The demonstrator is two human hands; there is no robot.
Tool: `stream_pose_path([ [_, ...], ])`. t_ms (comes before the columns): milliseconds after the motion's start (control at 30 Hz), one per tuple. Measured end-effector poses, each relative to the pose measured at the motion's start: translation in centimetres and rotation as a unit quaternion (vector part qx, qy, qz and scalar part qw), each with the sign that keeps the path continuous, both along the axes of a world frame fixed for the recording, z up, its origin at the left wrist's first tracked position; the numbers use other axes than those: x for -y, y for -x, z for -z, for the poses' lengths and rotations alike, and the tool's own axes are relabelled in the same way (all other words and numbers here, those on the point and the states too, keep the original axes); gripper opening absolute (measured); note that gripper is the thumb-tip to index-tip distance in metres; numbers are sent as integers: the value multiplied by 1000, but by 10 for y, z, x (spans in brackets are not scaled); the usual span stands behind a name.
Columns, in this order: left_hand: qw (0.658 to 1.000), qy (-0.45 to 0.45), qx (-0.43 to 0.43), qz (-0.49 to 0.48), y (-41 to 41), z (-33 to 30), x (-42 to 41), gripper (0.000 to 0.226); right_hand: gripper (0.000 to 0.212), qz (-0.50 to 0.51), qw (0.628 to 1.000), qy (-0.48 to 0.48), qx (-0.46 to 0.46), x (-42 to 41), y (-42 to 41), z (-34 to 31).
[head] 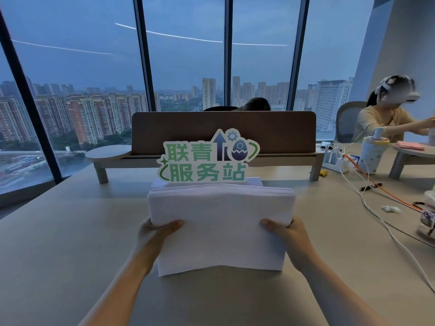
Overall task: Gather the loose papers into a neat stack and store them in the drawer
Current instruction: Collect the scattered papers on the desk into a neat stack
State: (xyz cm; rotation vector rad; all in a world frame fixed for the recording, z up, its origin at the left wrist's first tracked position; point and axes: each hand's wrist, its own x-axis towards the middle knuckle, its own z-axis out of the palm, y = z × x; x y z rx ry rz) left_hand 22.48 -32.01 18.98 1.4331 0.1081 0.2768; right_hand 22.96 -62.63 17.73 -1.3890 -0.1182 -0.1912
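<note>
Left hand [157, 231] and right hand [286, 230] grip the paper stack [221, 222] by its sides, thumbs on top, before the green sign [207, 158].

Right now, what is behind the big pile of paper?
Behind the paper stack, a green sign sticks up, its bottom hidden by the stack. More white sheets peek out at its foot. Further back stands a brown divider.
</note>
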Motion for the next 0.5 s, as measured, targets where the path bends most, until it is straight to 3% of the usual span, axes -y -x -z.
stream_pose_path([
  [67, 1000, 6, 17, -12, -1, -6, 3, 24, 26, 28, 999, -4, 24, -6, 0, -6],
  [133, 999, 1, 36, -19, -3, -12, 0, 23, 9, 45, 998, -6, 44, -13, 0, -16],
  [267, 998, -2, 63, -28, -2, -13, -10, 28, 11, 37, 997, -9, 60, -21, -2, -19],
  [367, 1000, -7, 19, -22, 2, 10, -13, 36, 18, 25, 999, -10, 22, -27, 1, 7],
  [500, 999, 2, -8, -43, 3, 32, -10, 28, 20, 38, 999, -17, 5, -34, 4, 19],
])
